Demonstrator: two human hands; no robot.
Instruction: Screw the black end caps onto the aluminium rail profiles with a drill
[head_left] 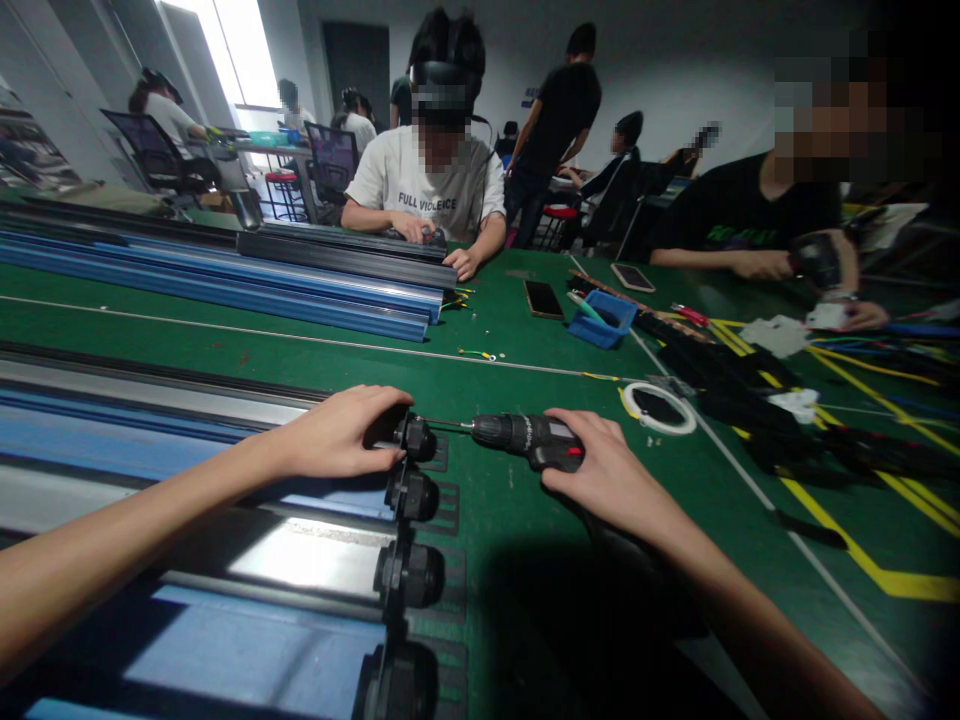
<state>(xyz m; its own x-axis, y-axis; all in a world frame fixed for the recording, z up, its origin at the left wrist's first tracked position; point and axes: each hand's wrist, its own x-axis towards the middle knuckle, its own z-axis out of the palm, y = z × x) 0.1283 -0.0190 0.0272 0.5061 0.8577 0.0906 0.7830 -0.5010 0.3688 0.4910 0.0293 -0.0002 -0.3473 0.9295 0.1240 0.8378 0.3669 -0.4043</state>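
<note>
Blue & silver bars (300, 545) are laid side by side on the green surface (487, 500), ends roughly lined up, prob. so that all can be reached from one spot. At the farthest of this near row, the bar end (381, 428) is gripped by the left hand (346, 430), fingers on the far side & thumb on the near side, apparently so it's kept from shifting. The black drill (517, 433) is clasped in the right hand (600, 465), approx. level, so that the long thin bit (448, 424) is pointed along the bar, right by the round black fitting (420, 440); whether anything is touched by the tip can't be told, as it's hidden. The other fittings (420, 576) are turned the same way, presumably for easy access. Beyond, a white ring (689, 414), a blue tray (598, 335) & a phone (543, 299) are set apart from the drill, perhaps to be kept handy but out of its way.
</note>
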